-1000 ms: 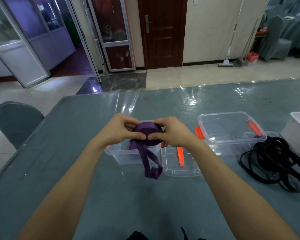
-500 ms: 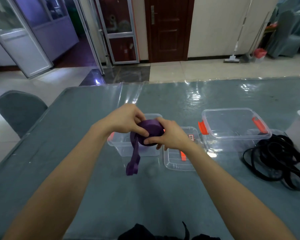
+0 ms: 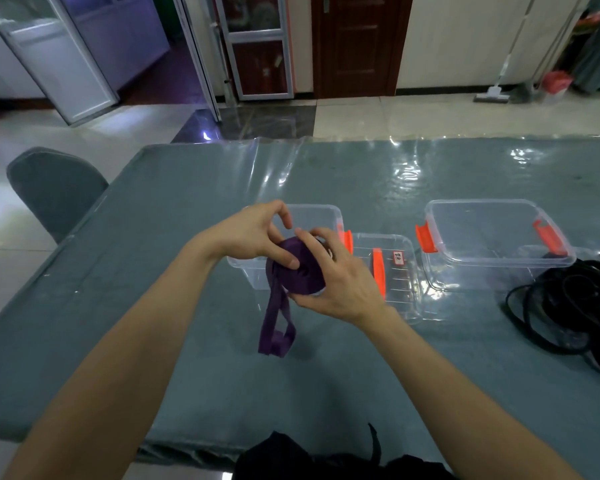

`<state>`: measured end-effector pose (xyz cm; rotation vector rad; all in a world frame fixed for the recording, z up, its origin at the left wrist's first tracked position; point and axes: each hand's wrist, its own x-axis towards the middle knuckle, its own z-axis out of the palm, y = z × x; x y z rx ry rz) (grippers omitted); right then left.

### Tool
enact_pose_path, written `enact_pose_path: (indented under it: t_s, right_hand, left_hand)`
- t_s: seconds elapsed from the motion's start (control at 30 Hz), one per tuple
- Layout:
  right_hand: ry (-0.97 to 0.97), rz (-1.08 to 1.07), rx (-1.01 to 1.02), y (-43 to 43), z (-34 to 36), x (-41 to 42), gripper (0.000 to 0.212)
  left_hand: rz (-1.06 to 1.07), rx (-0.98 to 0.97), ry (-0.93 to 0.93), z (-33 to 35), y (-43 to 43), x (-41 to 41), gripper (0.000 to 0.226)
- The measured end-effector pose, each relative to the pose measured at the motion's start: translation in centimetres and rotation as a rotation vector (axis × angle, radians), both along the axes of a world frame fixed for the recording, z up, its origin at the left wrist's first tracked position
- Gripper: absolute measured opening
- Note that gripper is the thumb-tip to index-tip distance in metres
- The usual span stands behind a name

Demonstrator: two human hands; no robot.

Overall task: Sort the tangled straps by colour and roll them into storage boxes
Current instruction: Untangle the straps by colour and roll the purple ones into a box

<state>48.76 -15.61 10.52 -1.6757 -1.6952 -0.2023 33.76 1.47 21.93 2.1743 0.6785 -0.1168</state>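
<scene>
A purple strap roll [image 3: 300,271] is held above the table, in front of an open clear storage box [image 3: 312,216]. My right hand [image 3: 340,282] grips the roll from the right and below. My left hand [image 3: 257,237] presses its thumb on the roll's left face, the other fingers lifted and curled. A short loose tail of the purple strap [image 3: 276,323] hangs down to the tabletop. A tangle of black straps [image 3: 568,306] lies at the right. Another clear box with orange latches [image 3: 492,233] stands behind that tangle.
A clear lid with an orange latch [image 3: 392,275] lies flat between the two boxes. The table [image 3: 153,237] has a grey cloth under clear plastic. A grey chair [image 3: 52,188] stands at the left edge. Dark fabric [image 3: 309,455] lies at the near edge.
The roll has been turned, its flat face now toward me. My left fingers have lifted off it, leaving the thumb. The hanging tail still reaches the tabletop.
</scene>
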Motion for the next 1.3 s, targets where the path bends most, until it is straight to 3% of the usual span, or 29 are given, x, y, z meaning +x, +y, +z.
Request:
enact_pose_path:
  t_s: [0.1, 0.2, 0.33, 0.43, 0.57, 0.77, 0.9, 0.97, 1.13, 1.23, 1.3]
  right_hand:
    - [-0.044, 0.010, 0.035, 0.5, 0.0, 0.1, 0.093]
    - [0.050, 0.016, 0.011, 0.8, 0.1, 0.2, 0.085]
    - [0.206, -0.068, 0.046, 0.6, 0.0, 0.8, 0.088]
    - [0.275, -0.152, 0.070, 0.0, 0.3, 2.2, 0.095]
    - [0.376, -0.247, 0.079, -1.0, 0.8, 4.4, 0.098]
    - [0.444, -0.374, 0.063, -2.7, -0.4, 6.8, 0.093]
    - [0.548, -0.464, -0.008, -4.5, -3.7, 8.2, 0.090]
    - [0.609, -0.524, -0.048, -5.7, -5.8, 8.8, 0.093]
    - [0.678, -0.549, -0.217, -7.5, -10.9, 7.8, 0.099]
    - [0.752, -0.558, -0.253, -7.6, -12.8, 6.7, 0.090]
    - [0.764, -0.559, -0.287, -7.3, -13.5, 6.0, 0.086]
  left_hand:
    - [-0.008, -0.044, -0.024, -0.3, 0.5, 0.4, 0.070]
    - [0.014, -0.091, -0.067, -1.2, 0.8, 0.9, 0.076]
    - [0.077, -0.357, -0.238, -4.4, 1.0, 0.0, 0.070]
    - [0.077, -0.448, -0.191, -8.2, 0.1, -1.0, 0.069]
    - [0.014, -0.215, 0.003, -13.9, -1.9, -0.7, 0.058]
    - [0.017, -0.069, 0.072, -18.9, -3.8, -0.4, 0.037]
    - [0.307, -0.133, -0.015, -21.1, -3.7, -3.0, 0.035]
    - [0.453, -0.046, -0.059, -21.6, -3.1, -4.9, 0.023]
    - [0.548, 0.371, -0.098, -21.3, -1.8, -8.8, 0.042]
    - [0.769, 0.470, -0.104, -20.5, -1.8, -10.4, 0.071]
    - [0.759, 0.370, -0.058, -20.1, -1.5, -11.4, 0.074]
